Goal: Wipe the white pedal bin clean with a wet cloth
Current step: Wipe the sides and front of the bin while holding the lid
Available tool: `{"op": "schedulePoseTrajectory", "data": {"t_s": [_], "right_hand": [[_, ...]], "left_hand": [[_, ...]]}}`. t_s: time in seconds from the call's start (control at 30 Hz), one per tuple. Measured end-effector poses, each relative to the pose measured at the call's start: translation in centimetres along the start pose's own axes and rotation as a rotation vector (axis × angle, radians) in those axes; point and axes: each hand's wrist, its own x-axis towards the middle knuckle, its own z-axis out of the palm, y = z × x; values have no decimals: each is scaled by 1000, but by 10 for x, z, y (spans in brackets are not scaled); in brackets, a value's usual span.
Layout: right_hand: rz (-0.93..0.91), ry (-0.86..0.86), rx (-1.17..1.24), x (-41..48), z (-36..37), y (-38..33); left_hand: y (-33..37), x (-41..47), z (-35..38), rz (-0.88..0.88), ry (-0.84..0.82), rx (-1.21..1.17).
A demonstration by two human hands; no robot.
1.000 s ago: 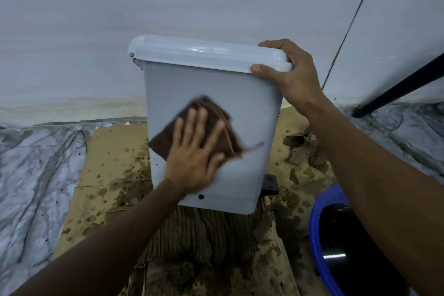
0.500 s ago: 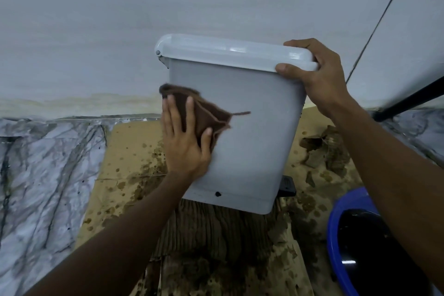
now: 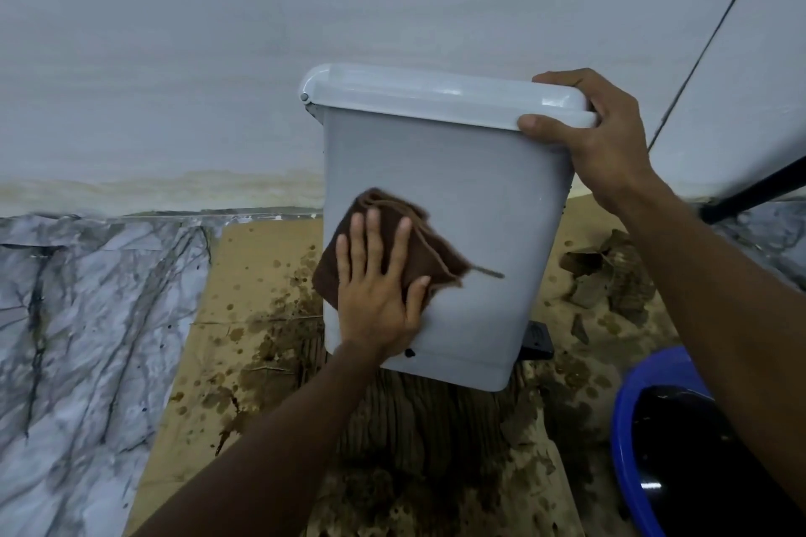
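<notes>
The white pedal bin [image 3: 479, 196] stands tilted on wet cardboard, its lid closed, its black pedal [image 3: 537, 340] poking out low on the right. My left hand [image 3: 375, 288] lies flat with fingers spread, pressing a brown cloth [image 3: 432, 249] against the lower left of the bin's side. A loose thread of the cloth trails to the right. My right hand [image 3: 593, 140] grips the right corner of the lid, thumb on the front edge, fingers over the top.
Soaked, stained cardboard [image 3: 261, 275] covers the floor under the bin, with torn pieces [image 3: 606, 270] to the right. A blue basin [image 3: 628, 427] of dark water sits at the bottom right. A white wall is close behind, marble floor [image 3: 87, 318] to the left.
My left hand has slid the cloth down from near the lid's left edge to the lower part of the bin's side. My right hand keeps its grip on the lid.
</notes>
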Motion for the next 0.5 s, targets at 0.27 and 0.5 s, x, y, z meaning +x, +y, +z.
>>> {"op": "schedulePoseTrajectory", "data": {"t_s": [0.27, 0.5], "right_hand": [[0, 9, 2, 0, -2, 0], [-3, 0, -4, 0, 1, 0]], "left_hand": [[92, -48, 15, -612, -47, -165], [40, -21, 14, -486, 77, -159]]}}
